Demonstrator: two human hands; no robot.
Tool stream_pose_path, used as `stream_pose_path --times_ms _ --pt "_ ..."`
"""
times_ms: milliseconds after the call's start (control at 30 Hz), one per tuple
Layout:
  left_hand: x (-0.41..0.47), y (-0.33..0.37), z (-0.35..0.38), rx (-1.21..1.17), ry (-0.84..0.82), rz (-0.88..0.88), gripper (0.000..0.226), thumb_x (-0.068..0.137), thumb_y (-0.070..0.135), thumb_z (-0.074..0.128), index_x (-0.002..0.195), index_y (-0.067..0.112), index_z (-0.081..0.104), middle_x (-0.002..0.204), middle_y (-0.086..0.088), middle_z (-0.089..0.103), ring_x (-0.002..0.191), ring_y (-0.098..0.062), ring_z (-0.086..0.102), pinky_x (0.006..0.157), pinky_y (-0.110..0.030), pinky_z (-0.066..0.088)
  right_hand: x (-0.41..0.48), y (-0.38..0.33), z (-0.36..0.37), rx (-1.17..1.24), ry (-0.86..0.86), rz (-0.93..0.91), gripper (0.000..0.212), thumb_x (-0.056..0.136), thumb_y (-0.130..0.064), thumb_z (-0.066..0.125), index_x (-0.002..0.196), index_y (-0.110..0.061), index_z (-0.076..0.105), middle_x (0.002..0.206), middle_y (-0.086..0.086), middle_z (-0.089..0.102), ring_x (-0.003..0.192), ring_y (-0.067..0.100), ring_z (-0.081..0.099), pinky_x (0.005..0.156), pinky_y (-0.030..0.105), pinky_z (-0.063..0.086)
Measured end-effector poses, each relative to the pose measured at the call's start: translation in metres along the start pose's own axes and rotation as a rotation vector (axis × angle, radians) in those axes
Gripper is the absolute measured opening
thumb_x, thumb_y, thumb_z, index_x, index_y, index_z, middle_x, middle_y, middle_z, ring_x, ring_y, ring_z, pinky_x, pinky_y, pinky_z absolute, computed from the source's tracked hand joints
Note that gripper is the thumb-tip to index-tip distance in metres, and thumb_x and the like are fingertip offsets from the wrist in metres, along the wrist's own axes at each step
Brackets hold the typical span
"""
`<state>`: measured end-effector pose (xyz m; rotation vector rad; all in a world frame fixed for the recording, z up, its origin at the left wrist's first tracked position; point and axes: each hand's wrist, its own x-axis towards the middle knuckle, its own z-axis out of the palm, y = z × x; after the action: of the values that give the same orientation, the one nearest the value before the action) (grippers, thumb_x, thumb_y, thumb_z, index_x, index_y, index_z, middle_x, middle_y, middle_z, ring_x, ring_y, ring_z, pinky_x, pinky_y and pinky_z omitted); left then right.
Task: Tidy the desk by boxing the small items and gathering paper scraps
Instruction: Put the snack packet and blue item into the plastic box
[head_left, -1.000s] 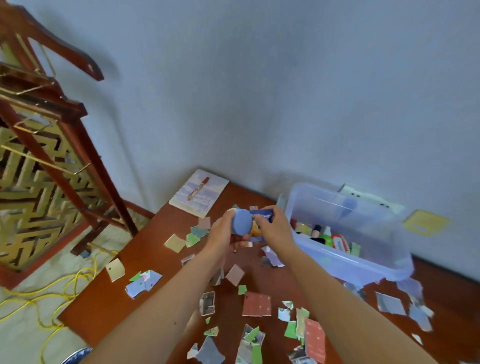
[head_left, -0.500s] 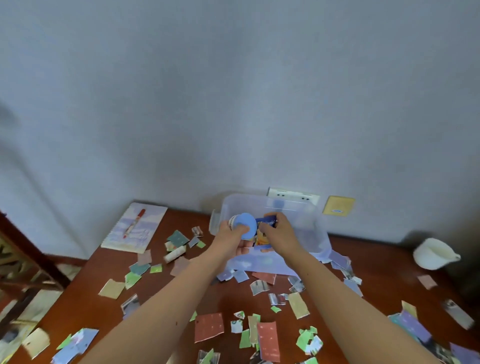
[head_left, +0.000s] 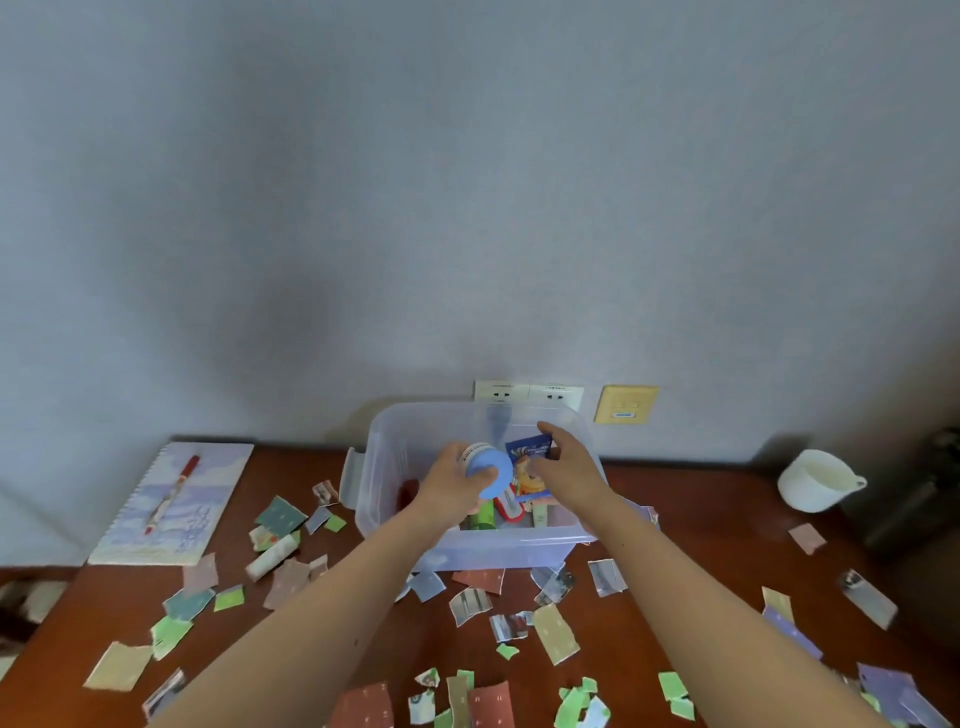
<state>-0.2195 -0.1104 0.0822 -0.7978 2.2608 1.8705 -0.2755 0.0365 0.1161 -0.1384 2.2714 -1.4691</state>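
Observation:
A clear plastic box (head_left: 382, 467) stands on the brown desk against the wall, with several small items inside, among them a green tube (head_left: 483, 518) and a red-and-white item (head_left: 506, 506). Over the box, my left hand (head_left: 449, 486) grips a small bottle with a round blue cap (head_left: 488, 470). Beside it my right hand (head_left: 566, 467) holds a blue and orange packet (head_left: 529, 462) above the box's inside. Torn paper scraps (head_left: 556, 631) in many colours lie scattered across the desk in front of the box. A small white tube (head_left: 272, 556) lies left of the box.
A spiral notebook (head_left: 171, 506) with a red pen (head_left: 171, 491) on it lies at the desk's far left. A white cup (head_left: 815, 480) stands at the right. Wall sockets (head_left: 527, 396) and a yellow plate (head_left: 626, 404) sit behind the box. The desk's left edge drops to the floor.
My view has swung right, off the wooden chair. Both hands, together at first, have carried the bottle and packet from in front of the box to above its inside and moved apart.

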Motion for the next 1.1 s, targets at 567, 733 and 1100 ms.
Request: stream_pose_path --times_ms 567,733,1100 --pt "0.072 -0.045 0.04 0.638 -0.449 -0.062 0.032 0.097 0.026 0.054 0.126 0.015 0.047 0.102 -0.004 0.058 0.078 -0.015 0.064 0.068 -0.028 0.055 0.082 0.06 0.017 -0.57 -0.181 0.257 0.033 0.092 -0.001 0.047 0.124 0.007 0.052 0.119 0.027 0.061 0.097 0.037 0.059 0.076 0.038 0.049" --pt "0.084 -0.046 0.049 0.805 -0.517 -0.065 0.035 0.099 0.012 0.047 0.133 0.014 0.054 0.116 -0.007 0.064 0.105 -0.023 0.063 0.092 -0.024 0.047 0.092 0.074 0.027 -0.624 -0.233 0.266 0.047 0.094 -0.011 0.053 0.137 -0.003 0.036 0.124 0.019 0.057 0.098 0.027 0.056 0.074 0.03 0.044" --pt "0.071 -0.034 0.03 0.6 -0.298 0.038 0.03 0.092 0.001 0.044 0.111 0.01 0.066 0.124 -0.011 0.063 0.105 -0.029 0.063 0.089 -0.039 0.052 0.077 0.052 0.024 -0.508 -0.052 0.033 0.046 0.09 0.0 0.04 0.13 -0.017 0.055 0.126 0.005 0.062 0.114 0.025 0.055 0.092 0.031 0.044"
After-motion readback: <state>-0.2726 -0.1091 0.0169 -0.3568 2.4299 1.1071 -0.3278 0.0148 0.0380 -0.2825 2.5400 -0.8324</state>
